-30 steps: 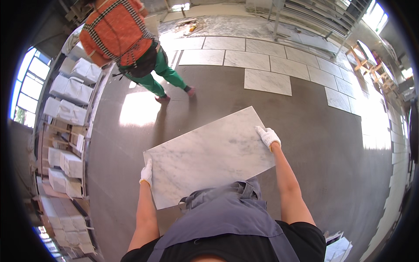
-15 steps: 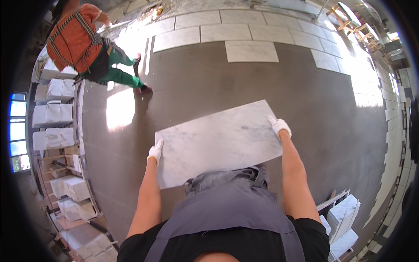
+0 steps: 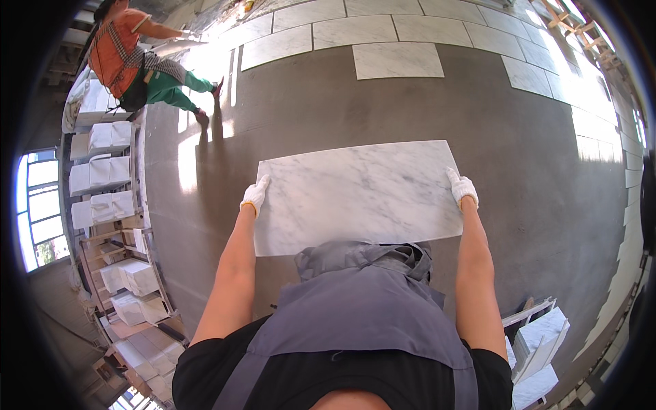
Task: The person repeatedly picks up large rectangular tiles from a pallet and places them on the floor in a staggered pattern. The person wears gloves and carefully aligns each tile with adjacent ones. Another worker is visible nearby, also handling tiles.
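A large rectangular slab of white marble tile with grey veins (image 3: 355, 195) is held out in front of my body, its long side running left to right. My left hand (image 3: 255, 194), in a white knit glove, grips the slab's left edge with the thumb on the upper face. At the opposite edge my right hand (image 3: 463, 187), gloved the same way, holds it likewise. The fingers beneath the slab are hidden. Part of its near edge is covered by my grey apron (image 3: 362, 307).
Matching marble tiles (image 3: 355, 31) lie in rows on the grey floor (image 3: 328, 102) ahead; one tile (image 3: 398, 61) juts out nearer. A person in orange and green (image 3: 147, 68) stands far left. Stacked slabs (image 3: 102, 174) line the left side; more slabs (image 3: 540, 342) stand at lower right.
The slab has turned to lie more level from left to right and shifted slightly right and farther out, both hands still on it. The person at far left has moved and extends an arm.
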Demonstrator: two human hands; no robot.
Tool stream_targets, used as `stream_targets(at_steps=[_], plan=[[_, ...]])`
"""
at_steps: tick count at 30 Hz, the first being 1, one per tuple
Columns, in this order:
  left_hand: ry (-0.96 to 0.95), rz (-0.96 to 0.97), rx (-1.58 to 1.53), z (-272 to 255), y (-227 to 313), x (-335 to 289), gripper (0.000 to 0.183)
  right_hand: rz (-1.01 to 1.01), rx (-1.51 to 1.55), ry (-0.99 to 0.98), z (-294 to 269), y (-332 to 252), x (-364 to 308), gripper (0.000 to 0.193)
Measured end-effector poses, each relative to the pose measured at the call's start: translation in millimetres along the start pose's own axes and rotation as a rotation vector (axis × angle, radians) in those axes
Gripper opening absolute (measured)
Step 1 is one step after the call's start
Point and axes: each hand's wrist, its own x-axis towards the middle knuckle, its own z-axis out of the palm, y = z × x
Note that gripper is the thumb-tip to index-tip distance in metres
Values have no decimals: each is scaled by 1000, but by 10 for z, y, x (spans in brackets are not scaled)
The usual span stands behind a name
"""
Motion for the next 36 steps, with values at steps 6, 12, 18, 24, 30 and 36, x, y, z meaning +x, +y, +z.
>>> stream_targets(at_steps=[6,12,18,24,30,36], plan=[[26,63,51,302,605,181,93,32,47,33,-287,202,318,86],[20,121,166,409,1162,453,90,113,102,65,-300,340,482,82],[-15,180,304,561,1609,656,89,201,170,25,-147,649,493,80],[-58,214,399,1122,2108,755,89,270,153,11,-305,1040,777,83],[-112,230,559,2114,2564,615,77,282,46,-2,-830,1667,1069,88],[-124,170,501,2593,3258,133,76,349,231,32,-1173,2150,1308,89]])
